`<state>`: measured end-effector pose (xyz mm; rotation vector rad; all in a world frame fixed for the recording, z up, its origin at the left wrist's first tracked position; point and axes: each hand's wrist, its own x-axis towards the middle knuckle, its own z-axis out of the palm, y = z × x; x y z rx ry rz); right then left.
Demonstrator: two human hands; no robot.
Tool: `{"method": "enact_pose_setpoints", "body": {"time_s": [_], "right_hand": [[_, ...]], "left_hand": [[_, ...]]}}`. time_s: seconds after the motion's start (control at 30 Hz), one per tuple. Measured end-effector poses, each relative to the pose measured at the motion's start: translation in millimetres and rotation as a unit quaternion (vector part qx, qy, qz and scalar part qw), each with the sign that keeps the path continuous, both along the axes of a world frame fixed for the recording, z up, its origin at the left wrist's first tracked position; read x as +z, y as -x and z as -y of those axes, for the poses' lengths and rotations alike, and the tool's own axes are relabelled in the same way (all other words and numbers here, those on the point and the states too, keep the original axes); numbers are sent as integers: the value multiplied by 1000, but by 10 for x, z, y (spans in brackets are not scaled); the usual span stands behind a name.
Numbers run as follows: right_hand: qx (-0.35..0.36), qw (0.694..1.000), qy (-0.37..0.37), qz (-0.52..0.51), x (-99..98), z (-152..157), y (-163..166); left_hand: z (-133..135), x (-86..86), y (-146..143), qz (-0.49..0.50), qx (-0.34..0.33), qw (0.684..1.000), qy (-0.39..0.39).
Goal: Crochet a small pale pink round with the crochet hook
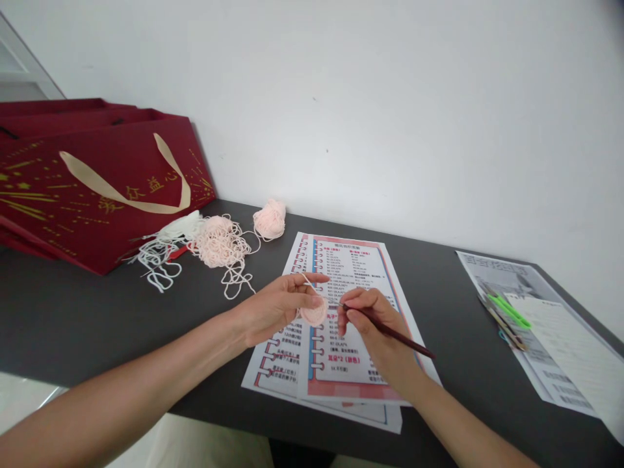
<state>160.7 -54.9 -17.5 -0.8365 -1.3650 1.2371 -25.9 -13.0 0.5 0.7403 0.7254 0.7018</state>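
Note:
My left hand (283, 303) pinches a small round piece of pale pink crochet (313, 312) between thumb and fingers, with yarn running over the index finger. Closed around a crochet hook (402, 337) with a dark brown handle is my right hand (373, 320). The hook's tip points left at the edge of the crochet piece; whether it sits in a stitch is too small to tell. Both hands are above printed pattern sheets (341, 372). A loose tangle of pale pink yarn (221, 242) lies to the left, beyond my left forearm.
A ball of pink yarn (270, 220) sits near the wall. White yarn (180, 229) lies beside a dark red gift bag (97, 188) at the left. Green-handled scissors (509, 312) and a pen-like tool rest on papers (560, 338) at the right of the dark table (205, 383).

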Motion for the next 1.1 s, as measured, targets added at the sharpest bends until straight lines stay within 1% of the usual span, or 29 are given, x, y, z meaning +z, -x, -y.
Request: {"method": "enact_pose_setpoints", "body": {"time_s": [0.23,0.4,0.6,0.9,1.1], "right_hand": [[9,1000,12,22,61,-2,-94],[40,998,34,27,130,-25,-150],[63,996,41,46,205,-25,-195],[113,991,69,-21,198,-71,-238],[113,990,73,-42,208,-87,-235]], "left_hand": [[-33,27,32,-13,-26,999,-21],[-36,71,51,-42,-53,997,-29],[-50,74,96,-38,-93,994,-40],[-70,66,139,-23,-165,986,-22],[-91,62,164,-16,-181,983,-2]]}}
